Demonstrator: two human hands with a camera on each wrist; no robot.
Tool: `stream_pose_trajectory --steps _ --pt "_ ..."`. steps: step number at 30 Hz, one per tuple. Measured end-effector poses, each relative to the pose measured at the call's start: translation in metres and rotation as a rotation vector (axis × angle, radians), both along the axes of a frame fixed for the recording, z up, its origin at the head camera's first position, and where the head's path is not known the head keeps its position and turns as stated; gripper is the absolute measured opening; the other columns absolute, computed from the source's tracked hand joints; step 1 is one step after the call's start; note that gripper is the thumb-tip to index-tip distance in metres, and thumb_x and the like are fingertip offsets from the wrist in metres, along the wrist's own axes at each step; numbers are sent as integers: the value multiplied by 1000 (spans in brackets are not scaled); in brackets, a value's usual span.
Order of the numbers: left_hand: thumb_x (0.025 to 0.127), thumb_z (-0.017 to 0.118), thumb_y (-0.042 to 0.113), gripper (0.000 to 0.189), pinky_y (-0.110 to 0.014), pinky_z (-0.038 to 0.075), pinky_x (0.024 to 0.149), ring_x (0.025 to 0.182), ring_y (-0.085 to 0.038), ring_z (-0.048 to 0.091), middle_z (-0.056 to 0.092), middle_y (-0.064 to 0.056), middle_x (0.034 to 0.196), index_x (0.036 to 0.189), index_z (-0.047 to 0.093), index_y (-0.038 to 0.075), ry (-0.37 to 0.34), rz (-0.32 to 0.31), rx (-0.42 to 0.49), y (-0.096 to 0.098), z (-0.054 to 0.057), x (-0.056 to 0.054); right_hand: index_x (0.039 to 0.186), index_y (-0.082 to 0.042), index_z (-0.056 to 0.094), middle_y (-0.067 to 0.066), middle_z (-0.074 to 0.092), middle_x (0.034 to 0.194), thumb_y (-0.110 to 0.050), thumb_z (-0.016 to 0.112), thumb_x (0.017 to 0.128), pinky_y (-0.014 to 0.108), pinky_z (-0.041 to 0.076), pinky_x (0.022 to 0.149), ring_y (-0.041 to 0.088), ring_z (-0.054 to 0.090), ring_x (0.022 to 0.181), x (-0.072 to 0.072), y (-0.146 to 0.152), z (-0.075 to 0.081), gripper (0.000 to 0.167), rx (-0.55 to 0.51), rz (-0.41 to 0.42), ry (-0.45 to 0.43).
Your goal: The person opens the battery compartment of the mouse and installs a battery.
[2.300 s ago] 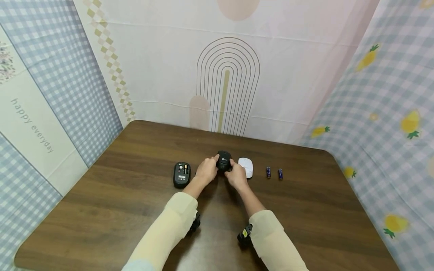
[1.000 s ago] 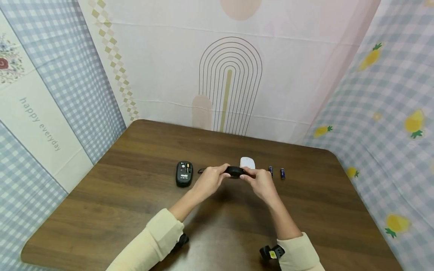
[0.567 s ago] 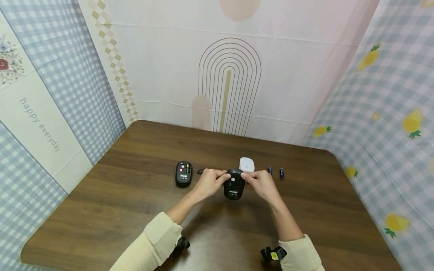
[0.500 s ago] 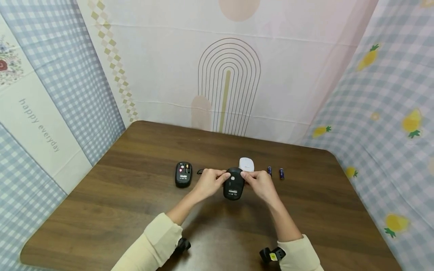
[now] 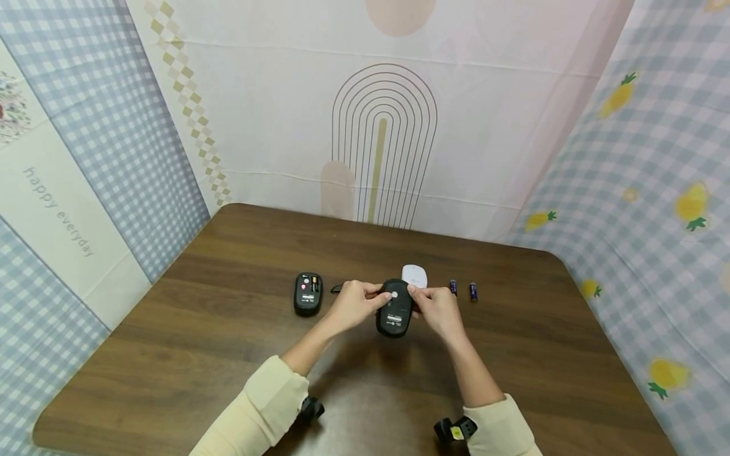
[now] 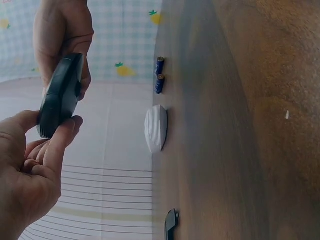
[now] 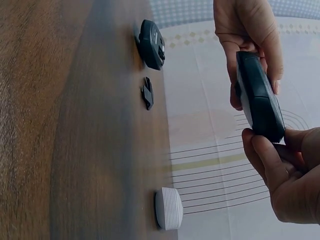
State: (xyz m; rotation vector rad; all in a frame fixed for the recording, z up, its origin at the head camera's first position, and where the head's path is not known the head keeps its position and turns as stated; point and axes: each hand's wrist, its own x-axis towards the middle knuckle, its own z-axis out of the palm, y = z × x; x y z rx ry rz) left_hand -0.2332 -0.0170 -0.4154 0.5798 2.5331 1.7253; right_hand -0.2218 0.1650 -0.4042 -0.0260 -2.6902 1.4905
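Above the table, both hands hold a black computer mouse [image 5: 395, 320] with its underside turned up. My left hand [image 5: 352, 305] grips its left edge, the thumb lying on the underside close to a pale round spot. The right hand [image 5: 440, 311] pinches the opposite edge near the far end. In the left wrist view the mouse [image 6: 60, 95] shows edge-on between the fingers of both hands. A second black mouse [image 5: 308, 297] lies upside down at the left, its battery compartment uncovered and a battery inside. Beside it is a small black cover [image 7: 147, 94], partly hidden by the left hand in the head view.
A white mouse-shaped object [image 5: 414, 276] with ribbed sides [image 7: 170, 209] rests just behind the held mouse. Two blue batteries, a left one [image 5: 453, 287] and a right one [image 5: 473, 292], lie to its right. The wooden table [image 5: 228, 354] meets fabric hangings at the back and sides.
The mouse, earlier right side up on the table between both hands, has been lifted toward me and turned over. Since half a second ago, the left thumb has shifted onto its underside.
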Motion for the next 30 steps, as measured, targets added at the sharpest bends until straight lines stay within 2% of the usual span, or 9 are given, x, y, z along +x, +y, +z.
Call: stream_pose_trajectory --steps 4,6,10,12,16,19,25,30 --pt "87 65 18 36 -23 53 57 75 -17 67 66 -22 97 110 62 -9 -36 33 17 2 0 1 86 3 73 9 66 65 -26 59 91 22 45 51 29 66 63 1 -1 0 32 -3 -22 -8" --pt "87 66 20 36 -23 52 54 68 -14 67 66 -20 94 109 64 -8 -38 67 4 3 0 2 90 3 72 11 67 68 -24 61 91 22 46 52 27 66 63 1 -1 0 30 -9 -20 -9" --pt "86 66 22 35 -23 50 50 59 -15 65 68 -18 88 108 65 -6 -42 107 -25 4 2 2 108 5 66 18 67 94 -19 65 88 30 51 68 21 64 83 3 -2 2 31 -57 41 -26" --pt "86 66 22 35 -23 49 49 59 -20 66 68 -17 86 108 66 -5 -51 114 -38 4 4 1 115 5 62 20 64 106 -17 67 86 36 49 80 22 59 97 3 -2 4 36 -71 83 -32" --pt "87 66 22 34 -23 48 48 62 -30 66 69 -16 84 109 66 -4 -81 106 -46 2 7 0 117 6 60 20 62 111 -15 69 83 43 40 92 29 52 111 4 -1 5 41 -72 124 -41" --pt "87 65 22 33 -23 48 49 63 -29 66 69 -15 84 109 66 -3 -90 96 -50 1 7 1 116 6 61 19 62 110 -14 70 82 42 41 92 28 52 110 3 -2 4 40 -61 126 -39" --pt "87 65 22 33 -24 49 50 59 -18 65 69 -15 87 110 66 -3 -93 89 -45 0 5 1 114 4 62 18 65 104 -13 70 83 38 46 83 23 56 101 3 -5 1 37 -41 116 -37" --pt "87 66 22 34 -24 50 50 59 -18 65 69 -16 87 109 66 -4 -92 94 -33 0 2 0 113 5 63 19 64 104 -13 70 83 39 46 84 24 56 101 2 -6 0 36 -26 103 -35"
